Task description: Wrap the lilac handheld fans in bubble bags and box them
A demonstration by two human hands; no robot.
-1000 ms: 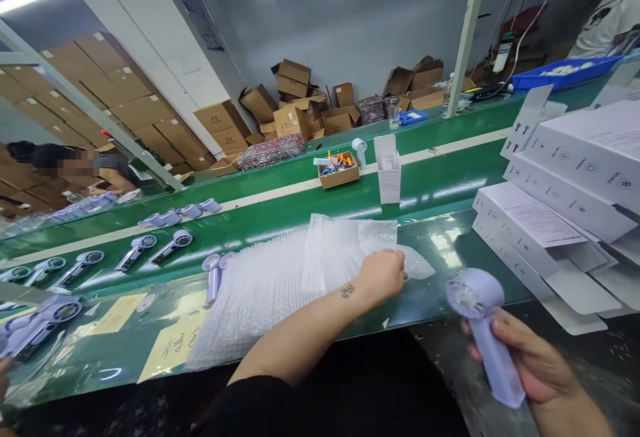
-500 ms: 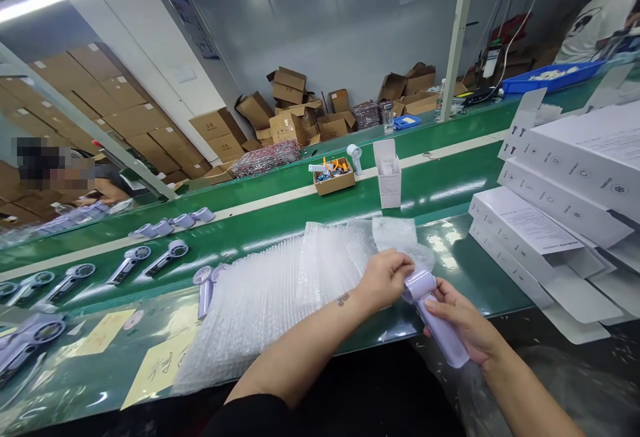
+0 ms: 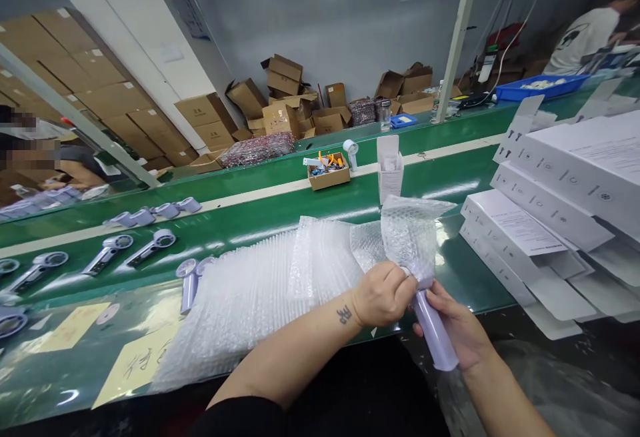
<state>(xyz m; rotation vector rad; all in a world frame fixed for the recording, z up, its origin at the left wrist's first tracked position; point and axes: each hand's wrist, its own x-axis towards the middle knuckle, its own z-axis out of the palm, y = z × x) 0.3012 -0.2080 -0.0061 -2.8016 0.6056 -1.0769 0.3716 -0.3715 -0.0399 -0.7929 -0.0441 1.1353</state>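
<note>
My right hand [image 3: 457, 330] is closed round the handle of a lilac handheld fan [image 3: 434, 330], which tilts with its head up and away from me. A clear bubble-wrap bag [image 3: 410, 227] covers the fan's head. At the bag's mouth, my left hand [image 3: 385, 293] pinches its edge beside the fan. To the left of my hands lies a long row of bubble-wrap bags [image 3: 250, 297], fanned out on the bench. Two lilac fans stand partly hidden behind that row, the nearer fan [image 3: 189, 283] showing its head and handle.
White printed boxes [image 3: 525, 230] are stacked at right. An open white box [image 3: 390, 173] and a small carton of parts [image 3: 330, 173] stand on the green belt [image 3: 270, 207]. More fans [image 3: 107, 253] lie at left. Co-workers sit far left and far right.
The fan has come left and up to my left hand. A bubble-wrap bag has been lifted and now sits over the fan's head. The view has shifted slightly.
</note>
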